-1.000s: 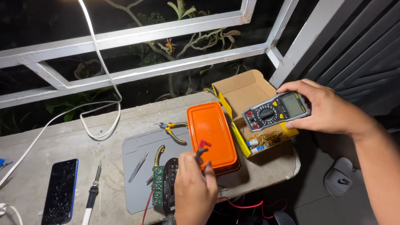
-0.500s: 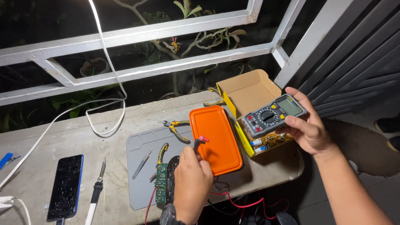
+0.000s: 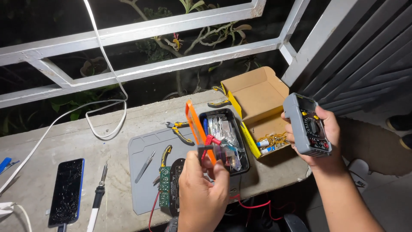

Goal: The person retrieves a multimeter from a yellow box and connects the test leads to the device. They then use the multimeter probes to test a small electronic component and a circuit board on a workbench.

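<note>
Left hand [image 3: 201, 195], lower centre of frame: fingers curled, pinching a red probe plug [image 3: 210, 141] and a small clear packet [image 3: 225, 150] just above the black parts case [image 3: 227, 139].

Orange lid [image 3: 195, 126] of the case: raised on edge, tilted, at the left side of the case. Case interior: small clear packets and metallic parts; contents too small to tell further.

Right hand [image 3: 319, 141], right of frame: wrapped around a grey digital multimeter [image 3: 307, 124] with yellow buttons and a round dial, held off the ledge, face toward the camera.

Cardboard box [image 3: 257, 107], centre right, between case and multimeter: brown inside, yellow outside, flap open upward; small batteries and yellow wire coils on its floor.

Grey work mat [image 3: 141, 176], lower centre on the concrete ledge [image 3: 64, 141]: tweezers [image 3: 145, 166], yellow-handled pliers [image 3: 180, 129] at its top edge, green circuit board [image 3: 165, 187] beside a black housing [image 3: 175, 184].

Lower left of frame: smartphone [image 3: 66, 191] with blue edge and cracked screen, soldering iron [image 3: 98, 199] just beside it.

White cable [image 3: 103, 107], upper left: looped on the ledge, running up past the white railing [image 3: 128, 30].

Red wires [image 3: 253, 205], bottom centre, below the ledge edge.
</note>
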